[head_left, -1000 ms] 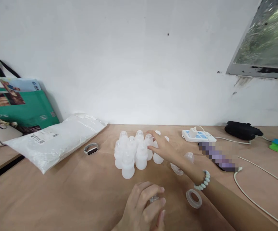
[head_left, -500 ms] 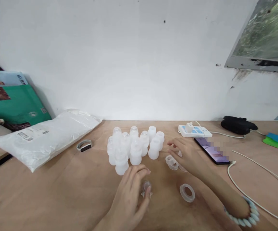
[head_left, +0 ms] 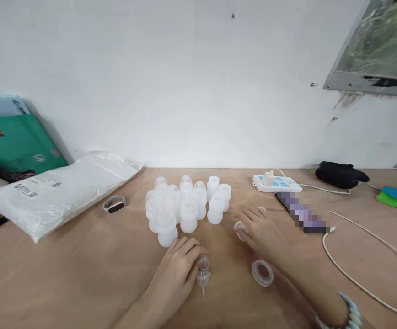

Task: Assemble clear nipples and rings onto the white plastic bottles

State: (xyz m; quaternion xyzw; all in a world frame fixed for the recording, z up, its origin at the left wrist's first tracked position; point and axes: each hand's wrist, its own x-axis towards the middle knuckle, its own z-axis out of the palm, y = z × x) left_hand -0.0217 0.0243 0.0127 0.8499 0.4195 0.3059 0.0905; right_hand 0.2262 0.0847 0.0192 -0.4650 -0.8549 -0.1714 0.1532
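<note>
On the brown tabletop, my left hand (head_left: 176, 269) has its fingers curled, with thumb and fingertips against a small clear dome-shaped piece (head_left: 203, 262). Just in front of that lies a clear funnel-like piece with a thin stem (head_left: 203, 279). My right hand (head_left: 262, 228) rests low with fingers stretched out, its thumb and forefinger apart on either side of a translucent ring (head_left: 241, 230); what is under the palm is hidden. Nearer to me lies a larger translucent ring (head_left: 262, 273). Beyond both hands stand several small white bottles (head_left: 188, 217), most with clear domed caps; some are uncapped (head_left: 215, 208).
A white plastic parcel (head_left: 64, 196) and a wristband (head_left: 114, 204) lie to the left. At the right are a power strip (head_left: 276, 183), a phone (head_left: 299, 212), a white cable (head_left: 352, 288) and a black case (head_left: 341, 174). A white wall (head_left: 185, 91) rises behind.
My left hand has closed in at the dome-shaped piece, and the stemmed piece now shows clearly. My right hand has lowered onto the rings, covering some. The view has shifted slightly.
</note>
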